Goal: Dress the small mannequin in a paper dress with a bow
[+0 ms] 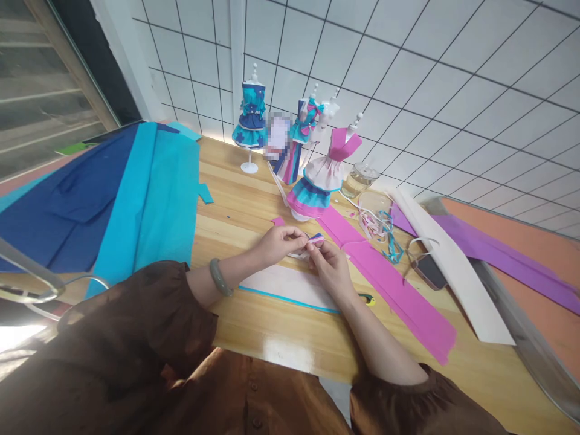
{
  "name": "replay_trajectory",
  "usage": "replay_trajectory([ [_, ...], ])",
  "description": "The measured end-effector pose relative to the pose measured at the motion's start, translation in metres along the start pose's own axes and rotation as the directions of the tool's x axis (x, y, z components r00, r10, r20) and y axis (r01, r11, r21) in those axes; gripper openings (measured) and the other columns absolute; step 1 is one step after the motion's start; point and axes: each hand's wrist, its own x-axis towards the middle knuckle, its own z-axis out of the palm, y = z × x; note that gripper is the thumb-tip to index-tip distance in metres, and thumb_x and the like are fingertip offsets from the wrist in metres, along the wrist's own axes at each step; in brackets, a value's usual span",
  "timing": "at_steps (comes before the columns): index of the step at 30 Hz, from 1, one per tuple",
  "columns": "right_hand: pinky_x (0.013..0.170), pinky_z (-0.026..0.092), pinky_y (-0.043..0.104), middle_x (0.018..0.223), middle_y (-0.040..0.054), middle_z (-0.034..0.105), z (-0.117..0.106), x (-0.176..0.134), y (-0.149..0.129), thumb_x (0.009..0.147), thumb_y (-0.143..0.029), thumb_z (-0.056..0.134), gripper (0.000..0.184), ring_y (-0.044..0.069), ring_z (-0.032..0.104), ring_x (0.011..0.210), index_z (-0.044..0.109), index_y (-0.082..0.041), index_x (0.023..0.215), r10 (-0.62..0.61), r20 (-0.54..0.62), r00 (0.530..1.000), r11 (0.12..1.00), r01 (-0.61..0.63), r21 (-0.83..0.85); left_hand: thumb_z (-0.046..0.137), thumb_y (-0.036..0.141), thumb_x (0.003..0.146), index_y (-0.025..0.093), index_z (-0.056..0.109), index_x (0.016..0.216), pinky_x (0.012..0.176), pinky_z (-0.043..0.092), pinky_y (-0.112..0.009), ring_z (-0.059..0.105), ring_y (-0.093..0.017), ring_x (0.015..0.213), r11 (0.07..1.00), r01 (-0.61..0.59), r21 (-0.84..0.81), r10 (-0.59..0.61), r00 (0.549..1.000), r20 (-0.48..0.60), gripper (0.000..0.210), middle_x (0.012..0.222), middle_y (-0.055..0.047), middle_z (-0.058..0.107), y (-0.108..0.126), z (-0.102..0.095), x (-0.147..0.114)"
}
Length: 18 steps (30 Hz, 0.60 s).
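Note:
Between my fingertips is a small folded strip (316, 239) in blue, white and pink, perhaps crepe paper. My left hand (285, 243) pinches its near end, with a bangle (220, 277) on the wrist. My right hand (330, 266) grips the strip from below with thumb and finger. Under both hands lies a pale sheet (290, 284) with a blue edge. Just beyond stands a miniature dress form in a pink, white and blue ruffled dress (324, 175). A long pink crepe paper strip (389, 278) runs beside my right hand.
Blue crepe sheets (167, 199) cover the table's left. At the back stand a blue-dressed form (252, 115) and a striped dress (294, 139). A glass jar (360, 179), paper scraps (385, 235), a phone (430, 270), a white strip (457, 278) and a yellow-black cutter (368, 299) are on the right.

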Motion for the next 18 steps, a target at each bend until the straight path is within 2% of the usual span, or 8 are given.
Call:
replay_trajectory([
  [7,0.051,0.035,0.023,0.059,-0.0021,0.052,-0.002,0.001,0.002,0.085,-0.045,0.051,0.029,0.011,0.044,0.052,0.060,-0.018,0.081,0.014,0.040,0.999,1.000,-0.014,0.012,0.063,0.033,0.072,0.010,0.059,0.066,0.058,0.036,-0.021,0.047,-0.007,0.058,0.999,0.049,0.021,-0.048,0.997,-0.061,0.024,0.060,0.001,0.052,0.015,-0.001,-0.001],
  [12,0.050,0.033,0.023,0.055,-0.0030,0.050,-0.004,0.002,0.003,0.083,-0.045,0.054,0.030,0.010,0.043,0.050,0.056,-0.018,0.071,0.025,0.026,0.999,1.000,-0.026,0.012,0.062,0.032,0.073,0.011,0.057,0.064,0.053,0.030,-0.020,0.042,-0.006,0.053,0.994,0.104,-0.024,-0.104,0.994,0.028,0.024,0.057,0.002,0.048,0.018,-0.004,-0.001],
  [15,0.050,0.035,0.023,0.058,-0.0022,0.054,-0.004,0.002,0.002,0.082,-0.044,0.056,0.027,0.010,0.044,0.051,0.060,-0.018,0.078,0.037,0.029,0.999,0.998,-0.039,0.047,0.061,0.033,0.074,0.011,0.057,0.065,0.051,0.030,-0.021,0.044,-0.007,0.053,0.988,0.149,-0.047,-0.144,0.986,0.086,0.024,0.058,0.001,0.050,0.016,-0.006,-0.002],
  [18,0.053,0.040,0.024,0.072,0.0011,0.061,-0.003,0.002,0.000,0.081,-0.043,0.056,0.026,0.010,0.047,0.054,0.062,-0.018,0.086,0.023,0.052,0.998,0.995,-0.028,0.097,0.062,0.031,0.074,0.010,0.059,0.069,0.050,0.030,-0.020,0.046,-0.007,0.053,0.970,0.214,-0.114,-0.199,0.971,0.136,0.022,0.058,0.000,0.050,0.018,-0.008,-0.003],
])
